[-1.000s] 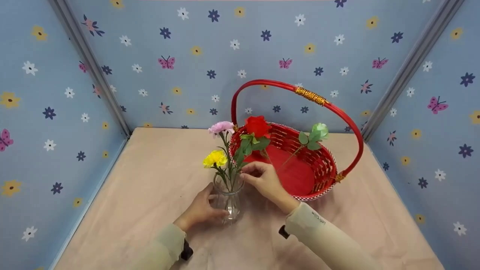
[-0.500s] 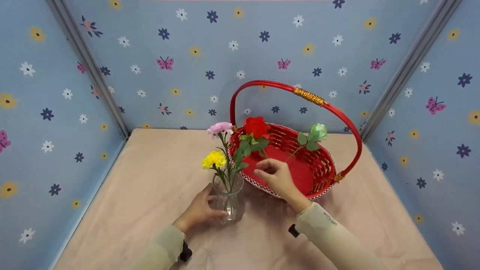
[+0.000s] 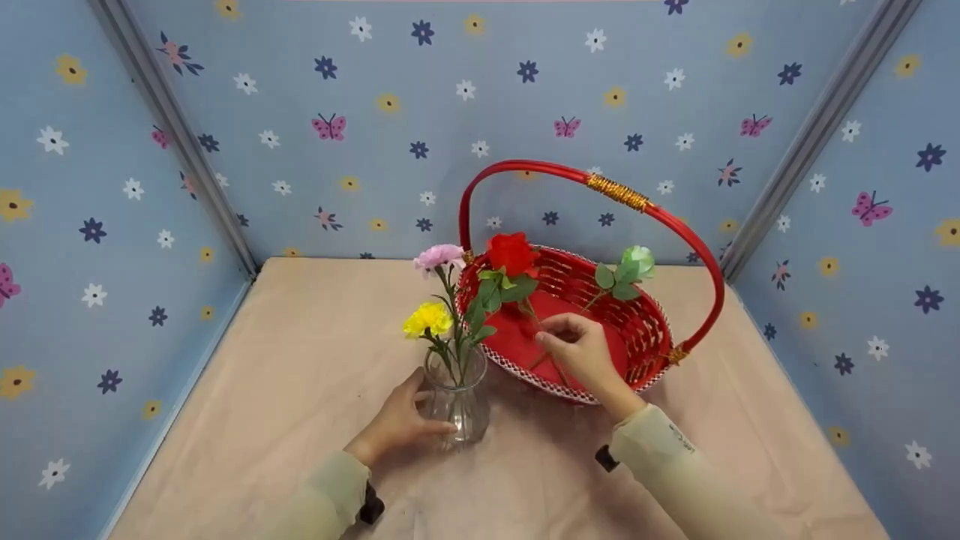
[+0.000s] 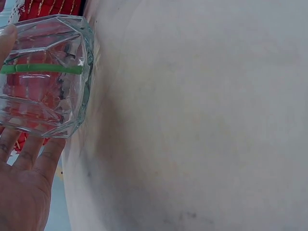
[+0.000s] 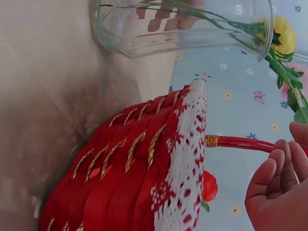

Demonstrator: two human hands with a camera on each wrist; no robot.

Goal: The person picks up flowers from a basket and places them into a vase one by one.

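Observation:
A clear glass vase (image 3: pixel 459 409) stands on the table, with a yellow carnation (image 3: pixel 428 320) and a pink carnation (image 3: pixel 439 257) in it. My left hand (image 3: pixel 397 420) grips the vase from the left, thumb in front; in the left wrist view a green stem (image 4: pixel 43 69) shows through the glass. Over the red basket (image 3: pixel 517 364) is my right hand (image 3: pixel 589 356), fingers loosely bent, fingertips beside the crossing stems. Nothing shows between its fingers (image 5: pixel 272 178) in the right wrist view. A red rose (image 3: pixel 512 255) and a pale green rose (image 3: pixel 637 262) lean in the basket.
The basket's tall red handle (image 3: pixel 694 240) arches over it, wrapped in gold at the top. A pale cloth (image 3: pixel 315 330) covers the table. Blue flower-patterned panels (image 3: pixel 480 97) stand around the back and sides.
My right hand has left the leaves at the vase's mouth and moved right, over the basket's stems. My left hand keeps its grip on the vase.

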